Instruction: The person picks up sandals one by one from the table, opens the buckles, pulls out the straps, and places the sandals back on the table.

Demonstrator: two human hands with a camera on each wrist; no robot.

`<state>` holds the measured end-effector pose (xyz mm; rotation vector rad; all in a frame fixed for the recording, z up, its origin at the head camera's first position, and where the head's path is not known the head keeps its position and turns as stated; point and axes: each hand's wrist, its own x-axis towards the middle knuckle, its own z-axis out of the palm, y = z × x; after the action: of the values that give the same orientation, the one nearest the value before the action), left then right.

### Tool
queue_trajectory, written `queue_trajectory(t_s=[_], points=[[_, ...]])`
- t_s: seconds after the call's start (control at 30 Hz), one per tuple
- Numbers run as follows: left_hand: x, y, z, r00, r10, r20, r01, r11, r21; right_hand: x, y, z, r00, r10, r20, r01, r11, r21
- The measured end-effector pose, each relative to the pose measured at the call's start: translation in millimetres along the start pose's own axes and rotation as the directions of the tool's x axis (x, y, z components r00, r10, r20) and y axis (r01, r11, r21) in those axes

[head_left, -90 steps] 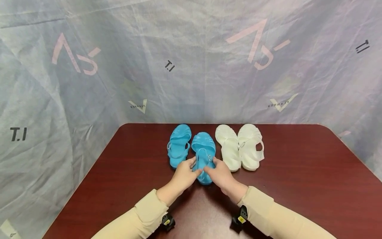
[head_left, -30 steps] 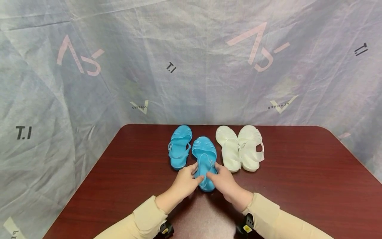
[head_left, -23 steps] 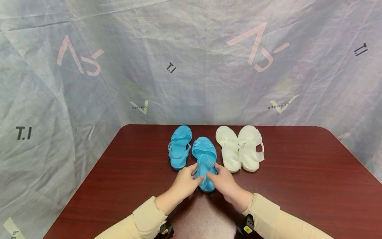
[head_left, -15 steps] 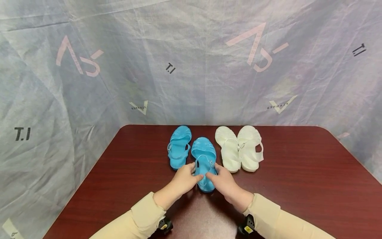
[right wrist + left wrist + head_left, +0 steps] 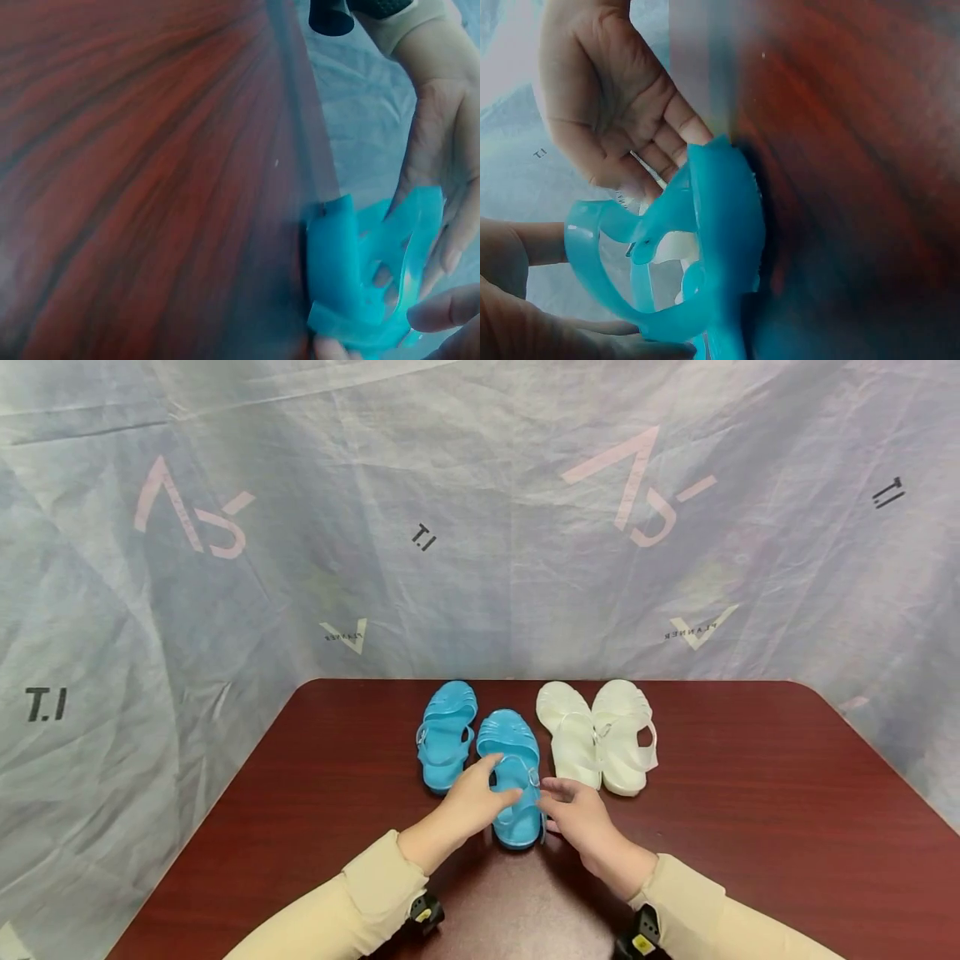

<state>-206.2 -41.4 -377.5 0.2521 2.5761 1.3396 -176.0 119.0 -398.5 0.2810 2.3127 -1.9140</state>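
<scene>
Fingers of the left hand [image 5: 467, 797] are spread wide, those of the right hand [image 5: 588, 825] loosely parted — between them, a blue sandal [image 5: 512, 775] rests on the bench [image 5: 750, 810]. Beyond the left fingers lies another blue sandal [image 5: 445, 747]; beyond the right, two white sandals [image 5: 625, 752]

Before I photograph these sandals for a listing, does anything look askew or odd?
Mildly: the blue sandal between the hands sits nearer the head camera than its blue mate, whereas the white sandals stand side by side, nearly level.
</scene>
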Motion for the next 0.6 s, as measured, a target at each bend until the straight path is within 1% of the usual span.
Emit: queue_trajectory(t_s=[0.13, 0.4, 0.5, 0.6], points=[[8.0, 4.1, 2.9, 1.000, 0.018, 0.001, -0.018, 0.999, 0.042, 2, 5, -5, 1.000, 0.014, -0.010, -0.014, 0.999, 0.046], [25.8, 5.3, 5.8, 0.994, 0.048, 0.100, -0.047, 0.999, -0.019, 5, 10, -9, 0.999, 0.041, -0.013, -0.039, 0.995, 0.089], [31.8, 4.0, 7.1, 0.991, 0.063, 0.119, -0.059, 0.998, -0.031, 6, 12, -10, 0.999, 0.031, -0.013, -0.030, 0.996, 0.082], [36.5, 2.2, 9.1, 0.991, 0.064, 0.118, -0.061, 0.998, -0.023, 7, 12, -12, 1.000, 0.017, -0.007, -0.016, 0.998, 0.066]])
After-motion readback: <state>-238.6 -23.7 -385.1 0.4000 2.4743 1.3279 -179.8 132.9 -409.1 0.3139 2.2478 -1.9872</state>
